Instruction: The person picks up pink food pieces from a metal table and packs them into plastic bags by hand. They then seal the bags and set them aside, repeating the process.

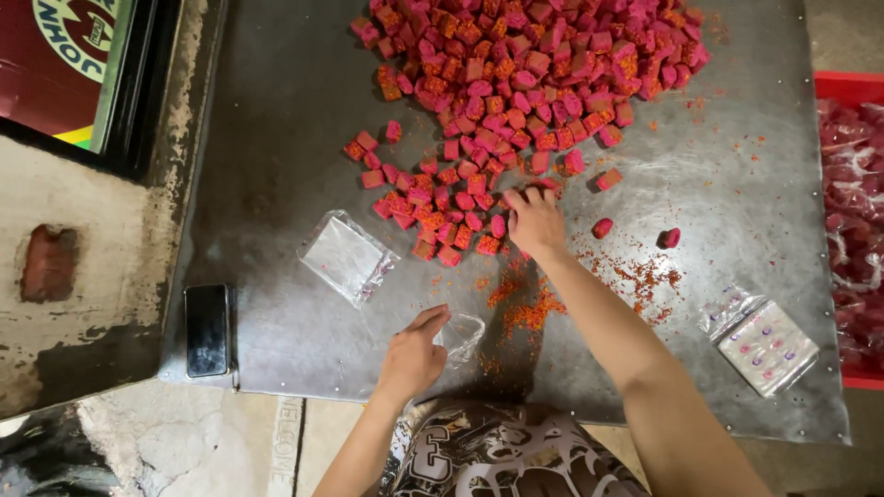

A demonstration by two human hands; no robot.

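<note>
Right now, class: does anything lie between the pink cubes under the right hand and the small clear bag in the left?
Nothing solid: only loose orange crumbs on the metal table separate right hand from left hand.

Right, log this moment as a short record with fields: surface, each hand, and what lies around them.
surface: grey metal table, dusted with orange crumbs
left hand: holds a small clear plastic bag at the near edge
right hand: reaches into the pile of pink cubes, fingertips on the nearest ones
near left: stack of empty clear bags, black phone
near right: packet of printed bags
far right: red crate of filled bags
</note>
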